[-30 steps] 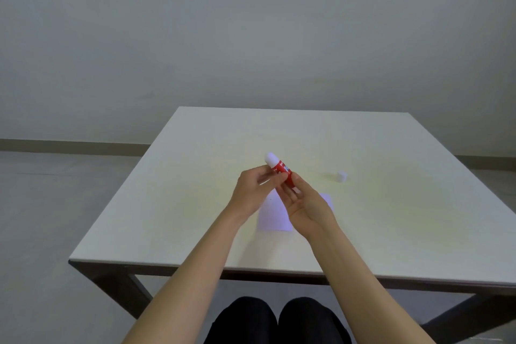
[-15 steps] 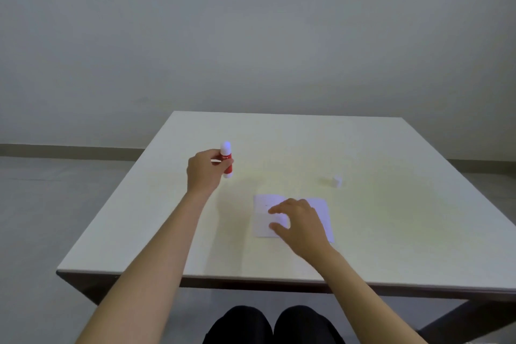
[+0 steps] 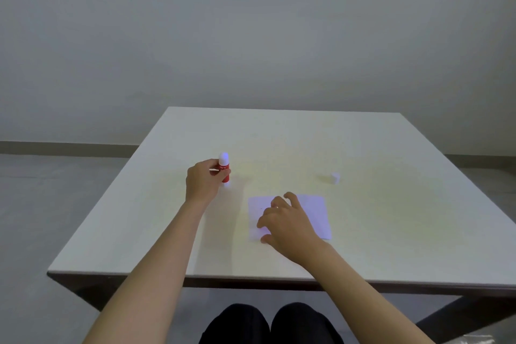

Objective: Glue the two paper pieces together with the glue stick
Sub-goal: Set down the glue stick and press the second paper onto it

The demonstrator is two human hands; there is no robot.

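Observation:
A red glue stick (image 3: 224,169) with a white top stands upright on the white table (image 3: 279,142), left of centre. My left hand (image 3: 203,181) is wrapped around its red body. The pale paper (image 3: 314,211) lies flat near the table's middle front; it looks like two pieces lying together, but I cannot tell where one ends. My right hand (image 3: 287,222) rests on the paper's left half with its fingers spread, holding nothing. A small white cap (image 3: 335,177) sits apart on the table, to the right and beyond the paper.
The table's near edge (image 3: 251,278) runs just past my forearms. My knees in dark trousers (image 3: 268,324) show below it. A grey wall and floor lie behind and to the left.
The hands have parted: my left hand carried the glue stick left and set it upright on the table. My right hand dropped onto the paper with its fingers spread.

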